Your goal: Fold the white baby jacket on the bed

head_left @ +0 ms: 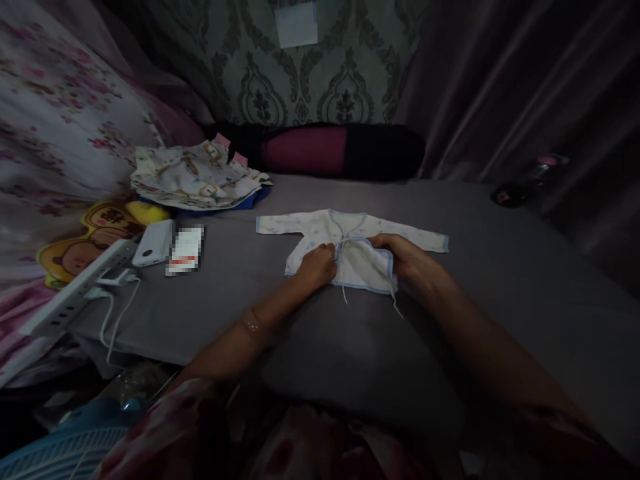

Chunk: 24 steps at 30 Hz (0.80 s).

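Observation:
A small white baby shirt [320,230] with blue trim lies spread flat on the grey bed surface [500,280], sleeves stretched out to both sides. My left hand [317,265] rests on the shirt's front near the blue tie strings, fingers curled and pinched at the fabric. My right hand [400,257] grips the shirt's right front flap along its blue edge. Thin strings hang from the hem toward me.
A pile of printed baby clothes [197,177] sits at the back left. A white power bank [153,243], a power strip [75,293] with a white cable, and a yellow cartoon cushion [100,230] lie left. A dark bolster [325,150] lies along the wall.

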{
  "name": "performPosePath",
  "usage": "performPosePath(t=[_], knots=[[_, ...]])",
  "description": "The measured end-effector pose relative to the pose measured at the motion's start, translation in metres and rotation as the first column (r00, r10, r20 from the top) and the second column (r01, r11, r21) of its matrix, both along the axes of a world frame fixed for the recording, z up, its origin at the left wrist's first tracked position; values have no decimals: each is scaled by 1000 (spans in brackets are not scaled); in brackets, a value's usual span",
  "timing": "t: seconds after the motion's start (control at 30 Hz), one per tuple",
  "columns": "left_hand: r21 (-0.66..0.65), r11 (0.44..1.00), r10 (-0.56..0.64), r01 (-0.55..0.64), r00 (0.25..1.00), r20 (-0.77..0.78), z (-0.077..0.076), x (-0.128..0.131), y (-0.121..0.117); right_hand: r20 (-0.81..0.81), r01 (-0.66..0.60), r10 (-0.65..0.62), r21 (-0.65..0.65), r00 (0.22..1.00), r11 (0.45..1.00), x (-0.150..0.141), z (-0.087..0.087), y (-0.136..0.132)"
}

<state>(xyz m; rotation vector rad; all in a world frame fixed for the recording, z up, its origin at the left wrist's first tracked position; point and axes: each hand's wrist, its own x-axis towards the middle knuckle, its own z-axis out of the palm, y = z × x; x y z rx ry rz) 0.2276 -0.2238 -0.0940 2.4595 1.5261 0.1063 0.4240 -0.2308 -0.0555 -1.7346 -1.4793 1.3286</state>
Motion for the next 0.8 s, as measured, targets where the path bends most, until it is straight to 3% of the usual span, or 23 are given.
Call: performPosePath(t=[0.1,0.2,0.3,0.43,0.5,0.6,0.7,0.8], knots=[[41,998,44,-44,999,15,1,1,2,-302,32,-76,-146,950,989,-5,1,1],[85,996,27,-32,998,65,1,1,1,-437,64,-145,-195,888,979,-10,-4,2],[68,995,-77,72,994,77,1,0,-4,-458,135,-202,-175,865,975,-16,-14,1],[33,992,-118,118,993,-7,3,5,-19,-320,220,-213,-16,923,975,-24,-35,-5],[47,991,-120,123,991,-65,3,8,-28,-220,147,-134,43,966,988,-26,-44,-9],[84,988,-124,131,988,-87,1,9,-37,-108,-79,82,33,991,996,-25,-48,-12],[69,989,-125,128,991,-48,1,5,-42,9,-313,313,43,950,949,-19,-41,-4],[65,993,-101,99,994,31,0,-1,-43,122,-421,414,37,902,906,-17,-30,15]])
